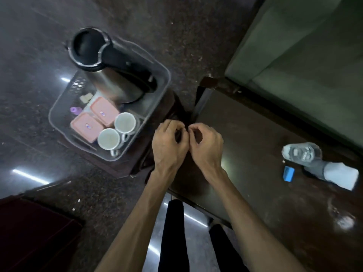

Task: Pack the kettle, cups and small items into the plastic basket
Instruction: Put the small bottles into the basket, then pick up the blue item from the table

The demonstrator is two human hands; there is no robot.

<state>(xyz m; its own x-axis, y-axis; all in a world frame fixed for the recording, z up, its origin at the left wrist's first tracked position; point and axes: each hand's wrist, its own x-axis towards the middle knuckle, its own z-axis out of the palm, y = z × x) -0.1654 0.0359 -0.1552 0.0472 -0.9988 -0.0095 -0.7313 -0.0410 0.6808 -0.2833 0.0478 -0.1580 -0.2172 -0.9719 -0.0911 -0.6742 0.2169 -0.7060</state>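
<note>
A clear plastic basket (59,107) stands on a small dark stand at the left. Inside it are a steel kettle (117,83) with a black lid and handle, two white cups (125,122) (108,138), two pink lidded boxes (104,110) (86,126), a small purple item (75,110) and a cream item (86,97). My left hand (169,144) and my right hand (208,144) meet just right of the basket, at the corner of the dark table (255,144). Both pinch a thin dark thing, seemingly a cord (183,132), mostly hidden by the fingers.
A clear plastic bottle (302,154) and a small blue object (288,173) are on the table at the right. A green sofa (304,55) runs along the far right. A maroon seat (29,232) fills the lower left, on glossy stone floor.
</note>
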